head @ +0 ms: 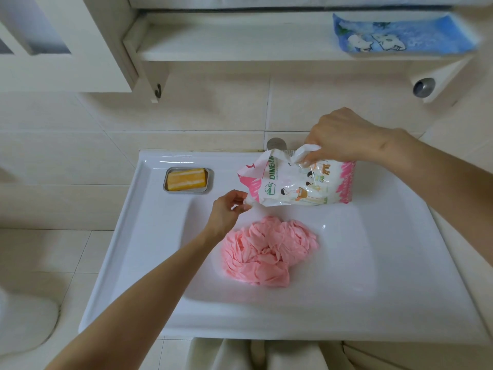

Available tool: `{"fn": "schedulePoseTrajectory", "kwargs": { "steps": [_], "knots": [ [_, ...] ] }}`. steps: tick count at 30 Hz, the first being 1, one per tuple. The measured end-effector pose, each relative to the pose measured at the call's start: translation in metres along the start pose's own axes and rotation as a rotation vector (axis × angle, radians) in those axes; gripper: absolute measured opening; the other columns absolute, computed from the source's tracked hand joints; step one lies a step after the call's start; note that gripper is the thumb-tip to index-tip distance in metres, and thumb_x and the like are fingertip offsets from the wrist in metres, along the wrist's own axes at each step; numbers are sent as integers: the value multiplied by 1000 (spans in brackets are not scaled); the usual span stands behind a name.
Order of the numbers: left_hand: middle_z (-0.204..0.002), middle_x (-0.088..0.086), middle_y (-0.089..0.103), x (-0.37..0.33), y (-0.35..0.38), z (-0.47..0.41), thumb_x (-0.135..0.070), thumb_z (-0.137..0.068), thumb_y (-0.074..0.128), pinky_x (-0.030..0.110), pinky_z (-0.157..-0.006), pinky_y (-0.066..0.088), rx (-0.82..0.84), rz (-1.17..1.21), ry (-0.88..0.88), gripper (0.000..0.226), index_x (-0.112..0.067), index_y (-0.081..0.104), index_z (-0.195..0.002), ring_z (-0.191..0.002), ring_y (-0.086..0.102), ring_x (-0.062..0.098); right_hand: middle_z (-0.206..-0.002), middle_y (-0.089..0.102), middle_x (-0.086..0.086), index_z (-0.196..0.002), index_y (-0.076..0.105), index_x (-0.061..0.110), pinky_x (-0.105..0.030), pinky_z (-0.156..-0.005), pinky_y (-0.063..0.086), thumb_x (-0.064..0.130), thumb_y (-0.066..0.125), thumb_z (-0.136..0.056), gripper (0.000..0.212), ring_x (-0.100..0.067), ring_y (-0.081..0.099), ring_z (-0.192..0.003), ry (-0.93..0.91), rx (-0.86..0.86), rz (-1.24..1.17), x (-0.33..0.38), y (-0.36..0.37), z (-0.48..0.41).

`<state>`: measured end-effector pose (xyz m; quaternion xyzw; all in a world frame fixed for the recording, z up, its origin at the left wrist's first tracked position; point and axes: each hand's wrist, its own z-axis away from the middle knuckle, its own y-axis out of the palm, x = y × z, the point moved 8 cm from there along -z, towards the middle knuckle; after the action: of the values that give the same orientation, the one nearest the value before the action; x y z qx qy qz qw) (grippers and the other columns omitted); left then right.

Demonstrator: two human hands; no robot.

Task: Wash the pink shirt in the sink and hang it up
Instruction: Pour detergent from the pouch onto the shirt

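Note:
The pink shirt [269, 251] lies crumpled in the basin of the white sink [149, 236]. Above it, tilted on its side, hangs a white and pink detergent bag [296, 182]. My right hand [344, 136] grips the bag's upper corner from above. My left hand [226, 209] pinches the bag's lower left corner, just above and left of the shirt. The tap [276, 143] is mostly hidden behind the bag.
A yellow soap bar [186, 178] sits in a metal dish on the sink's back left ledge. A white shelf [240, 46] above holds a blue tray [402, 33]. A small hook [158, 91] hangs under the cabinet. Beige tiles surround the sink.

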<state>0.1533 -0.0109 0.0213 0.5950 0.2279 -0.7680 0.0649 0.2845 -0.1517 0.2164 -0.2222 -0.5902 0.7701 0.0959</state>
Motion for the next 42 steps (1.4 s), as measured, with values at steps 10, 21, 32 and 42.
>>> {"fn": "schedulePoseTrajectory", "kwargs": {
  "steps": [10, 21, 32, 42],
  "knots": [
    [-85, -3, 66, -3, 0, 1, -1, -83, 68, 26, -87, 49, -11, 22, -3, 15, -9, 64, -94, -80, 61, 10, -58, 44, 6, -82, 68, 24, -23, -50, 21, 60, 56, -85, 38, -18, 41, -58, 10, -27, -17, -1, -2, 2],
    [-91, 2, 66, 2, -2, 0, -4, -82, 69, 38, -94, 51, -25, 29, -17, 16, -8, 64, -97, -86, 61, 16, -60, 47, 7, -83, 69, 25, -22, -51, 20, 61, 55, -85, 39, -21, 47, -64, -10, -28, -24, 0, -4, 2],
    [-90, 1, 67, 0, -3, 0, -4, -83, 69, 36, -94, 50, -25, 31, -13, 15, -10, 64, -95, -86, 62, 14, -59, 44, 8, -86, 69, 25, -25, -52, 21, 61, 55, -85, 38, -18, 42, -62, -18, -18, -17, 4, -5, 0],
    [-87, -3, 65, -3, -4, 0, -2, -83, 68, 29, -88, 50, -45, 48, -1, 15, -8, 63, -97, -81, 60, 8, -58, 46, 7, -87, 72, 26, -25, -52, 22, 61, 57, -83, 39, -21, 45, -63, -4, -38, -47, 0, -5, 1]
  ]
}}
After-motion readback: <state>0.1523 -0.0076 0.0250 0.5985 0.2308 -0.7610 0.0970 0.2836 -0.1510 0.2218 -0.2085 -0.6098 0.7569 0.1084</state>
